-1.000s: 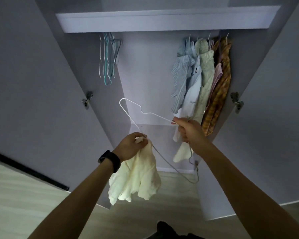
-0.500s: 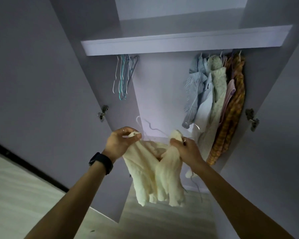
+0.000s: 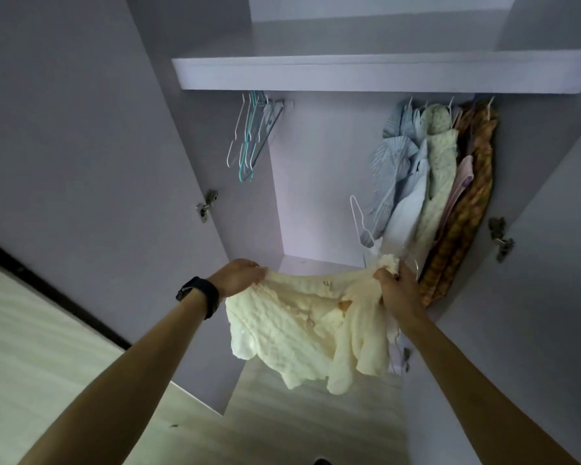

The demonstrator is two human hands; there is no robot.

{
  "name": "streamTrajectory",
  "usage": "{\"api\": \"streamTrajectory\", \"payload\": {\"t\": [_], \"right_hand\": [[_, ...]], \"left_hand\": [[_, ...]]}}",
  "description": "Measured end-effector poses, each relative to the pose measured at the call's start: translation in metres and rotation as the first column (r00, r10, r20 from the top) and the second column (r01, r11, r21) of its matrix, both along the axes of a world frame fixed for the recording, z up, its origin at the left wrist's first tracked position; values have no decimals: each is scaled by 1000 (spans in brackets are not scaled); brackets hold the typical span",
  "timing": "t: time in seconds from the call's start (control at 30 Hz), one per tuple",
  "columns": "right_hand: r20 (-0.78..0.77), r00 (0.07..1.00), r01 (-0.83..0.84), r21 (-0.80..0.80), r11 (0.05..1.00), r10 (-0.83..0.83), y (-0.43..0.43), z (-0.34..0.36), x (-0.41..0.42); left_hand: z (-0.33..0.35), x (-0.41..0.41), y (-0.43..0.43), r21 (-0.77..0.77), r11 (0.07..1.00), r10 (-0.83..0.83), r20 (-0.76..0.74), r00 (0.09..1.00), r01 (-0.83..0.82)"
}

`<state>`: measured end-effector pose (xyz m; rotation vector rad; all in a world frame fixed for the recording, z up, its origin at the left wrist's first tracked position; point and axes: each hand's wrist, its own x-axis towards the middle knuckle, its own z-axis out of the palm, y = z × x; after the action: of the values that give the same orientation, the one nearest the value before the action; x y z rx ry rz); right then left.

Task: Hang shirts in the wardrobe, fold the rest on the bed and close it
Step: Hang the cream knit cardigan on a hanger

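Observation:
A cream textured shirt is stretched between my two hands in front of the open wardrobe. My left hand grips one shoulder of it. My right hand grips the other shoulder together with a white wire hanger, whose hook end sticks up above the hand. The lower part of the hanger is hidden behind the shirt and my hand.
Several shirts hang at the right end of the rail. A bunch of bare hangers hangs at the left end. A shelf runs above the rail. Both doors stand open, with pale floor below.
My hands have drawn apart and spread the cream shirt wide. The hanger, held out in the open a second ago, now stands upright at my right hand.

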<state>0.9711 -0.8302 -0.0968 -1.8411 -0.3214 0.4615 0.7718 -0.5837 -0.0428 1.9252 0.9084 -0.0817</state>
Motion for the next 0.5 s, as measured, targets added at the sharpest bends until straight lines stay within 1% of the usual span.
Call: {"api": "streamTrajectory", "payload": {"t": [0.07,0.13,0.17,0.2,0.27,0.3,0.33,0.37,0.4,0.47,0.5], "right_hand": [[-40,999,5,-10,1000,-5,-7,-6,5],[-49,998,45,-22,999,-46,-16,-10,8],[-44,996,80,-8,997,-80,-19,-11,10],[-28,993,113,4,994,-113,-20,-9,12],[19,983,182,33,983,-182,-18,4,13],[11,971,236,92,967,-238,-15,15,13],[-38,955,295,187,937,-293,-11,28,12],[-121,937,348,295,890,-327,-5,43,11],[-220,922,382,381,842,-319,-1,60,7],[-392,894,403,485,776,-219,6,93,-2],[-429,887,396,521,756,-169,9,107,-5]], "left_hand": [[4,5,-1,69,997,18,46,999,-22],[14,13,-3,105,992,52,158,986,-69],[21,19,-6,132,989,33,197,980,-60],[29,24,-8,171,985,-9,203,979,-27],[43,37,-14,263,962,-119,144,982,78],[50,43,-17,300,946,-165,109,980,126],[55,48,-19,321,934,-196,90,976,158],[60,52,-20,326,929,-213,82,974,175],[65,55,-21,319,930,-217,83,973,180],[74,59,-22,302,938,-205,89,975,169],[78,60,-22,300,939,-200,90,976,165]]}}
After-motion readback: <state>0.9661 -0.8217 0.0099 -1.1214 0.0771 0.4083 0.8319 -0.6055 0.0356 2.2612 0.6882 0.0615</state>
